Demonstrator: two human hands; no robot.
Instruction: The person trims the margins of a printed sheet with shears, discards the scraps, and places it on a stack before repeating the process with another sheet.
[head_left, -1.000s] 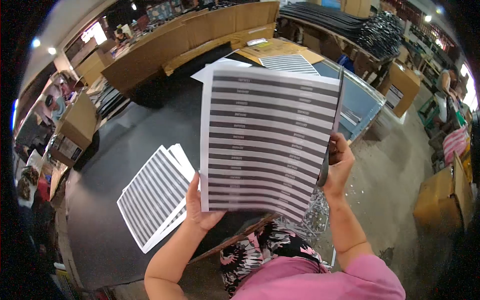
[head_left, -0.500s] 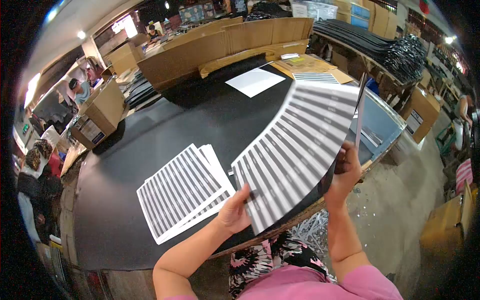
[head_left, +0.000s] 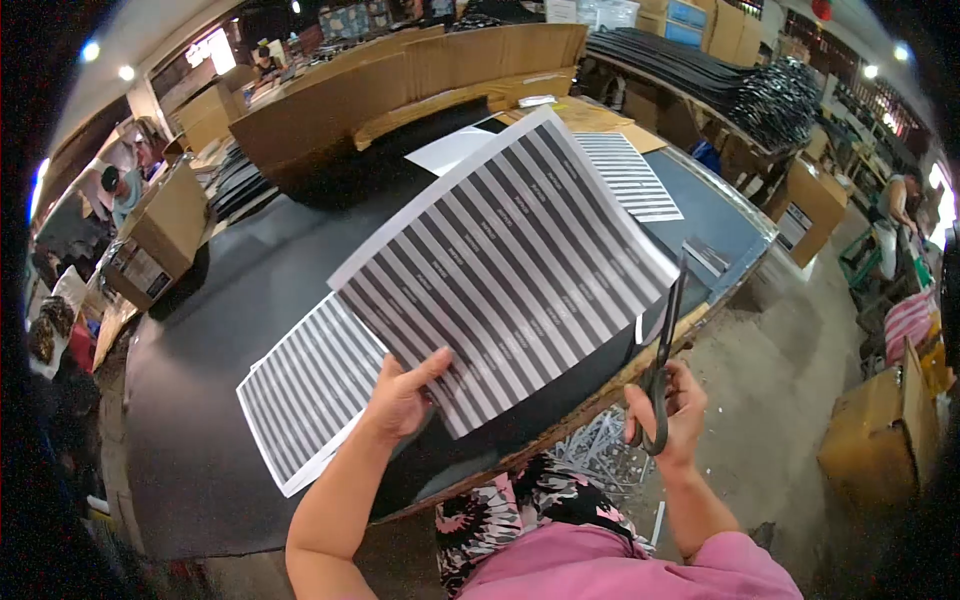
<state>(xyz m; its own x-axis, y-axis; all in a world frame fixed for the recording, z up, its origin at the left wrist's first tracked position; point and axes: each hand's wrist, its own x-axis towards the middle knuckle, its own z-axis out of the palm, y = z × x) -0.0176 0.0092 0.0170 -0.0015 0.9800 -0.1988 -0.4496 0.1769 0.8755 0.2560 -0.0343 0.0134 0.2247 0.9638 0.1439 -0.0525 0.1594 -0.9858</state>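
A large sheet with black and white stripes [head_left: 500, 270] is held up over the dark table, its lower left edge pinched by my left hand [head_left: 402, 392], thumb on top. My right hand [head_left: 668, 410] has its fingers through the handles of black scissors [head_left: 664, 365], whose blades point up beside the sheet's right corner. A narrow white strip hangs close to the blades. Under and left of the held sheet lies a stack of similar striped sheets [head_left: 310, 390]. Another striped sheet [head_left: 630, 175] rests at the back right, and a plain white sheet [head_left: 450, 150] lies behind.
Cardboard panels [head_left: 420, 80] stand along the table's far edge. A cardboard box [head_left: 155, 235] is at the left. Paper scraps [head_left: 590, 448] lie below the table's front edge. Another box [head_left: 880, 410] stands on the floor at right. People are in the background.
The held sheet has swung left and now shows flatter, partly over the stack. My right hand has moved down from the sheet's edge, and the scissors now show clearly. The camera view has shifted.
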